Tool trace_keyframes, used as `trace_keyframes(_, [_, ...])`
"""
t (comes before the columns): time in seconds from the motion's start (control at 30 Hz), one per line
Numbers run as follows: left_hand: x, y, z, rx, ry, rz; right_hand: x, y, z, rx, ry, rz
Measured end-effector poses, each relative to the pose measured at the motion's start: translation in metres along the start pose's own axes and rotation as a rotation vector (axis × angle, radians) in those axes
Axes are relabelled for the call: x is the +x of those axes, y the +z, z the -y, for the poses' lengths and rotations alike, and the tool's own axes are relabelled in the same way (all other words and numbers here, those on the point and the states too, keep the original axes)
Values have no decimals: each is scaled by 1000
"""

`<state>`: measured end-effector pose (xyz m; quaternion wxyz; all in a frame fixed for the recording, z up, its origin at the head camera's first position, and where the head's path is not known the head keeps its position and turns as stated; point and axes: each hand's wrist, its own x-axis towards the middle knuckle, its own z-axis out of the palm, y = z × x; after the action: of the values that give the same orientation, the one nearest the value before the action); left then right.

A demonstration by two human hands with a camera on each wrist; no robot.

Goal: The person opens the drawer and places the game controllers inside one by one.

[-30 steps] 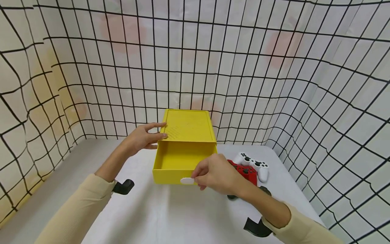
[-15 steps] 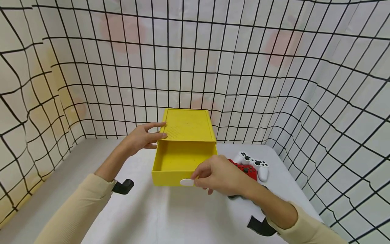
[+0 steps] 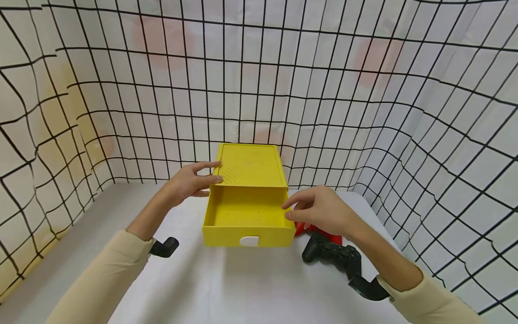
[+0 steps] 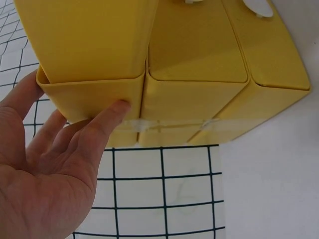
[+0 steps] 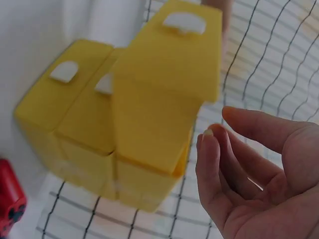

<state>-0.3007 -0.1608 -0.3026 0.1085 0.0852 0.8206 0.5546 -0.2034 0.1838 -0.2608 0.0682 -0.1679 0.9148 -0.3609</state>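
Observation:
A yellow drawer cabinet (image 3: 251, 164) stands mid-table, its top drawer (image 3: 247, 236) pulled out toward me. That drawer's inside shows nothing in it, and a white handle (image 3: 249, 241) sits on its front. My left hand (image 3: 188, 182) touches the cabinet's left edge, some fingers on the top and others against the side (image 4: 89, 99). Lower drawers with white handles (image 5: 65, 71) show shut in the wrist views. Just right of the pulled-out drawer hovers my right hand (image 3: 323, 209), fingers loosely bent and holding nothing; in its wrist view they are apart from the drawer.
A black game controller (image 3: 332, 253) lies right of the cabinet, with a red controller (image 3: 298, 229) behind it, partly covered by my right hand. Black wire mesh (image 3: 259, 81) over white sheeting closes in the back and sides of the white table (image 3: 226, 288).
My right hand has let go of the white handle and moved right and up to beside the drawer. The drawer has barely moved. My left hand stays on the cabinet.

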Motion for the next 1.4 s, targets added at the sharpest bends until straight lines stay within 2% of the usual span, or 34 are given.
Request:
trace_keyframes(0.17, [0,0,0,-1,-2,2,5,-9,-23,-69,38,-56])
trace_keyframes(0.33, [1,-2,3,4,18,10,6,-15,-50,-106,76,-66])
trace_keyframes(0.73, [1,0,1,19,4,-1,-9,-17,-125,-164,222,-19])
trace_keyframes(0.9, [0,0,1,27,-1,-9,-18,-16,-153,-191,256,-3])
trace_keyframes(1.13, [1,-1,2,25,-5,-11,-27,-9,-183,-233,298,17])
trace_keyframes(1.4, [2,-1,3,-3,8,-3,-30,1,-204,-192,332,33])
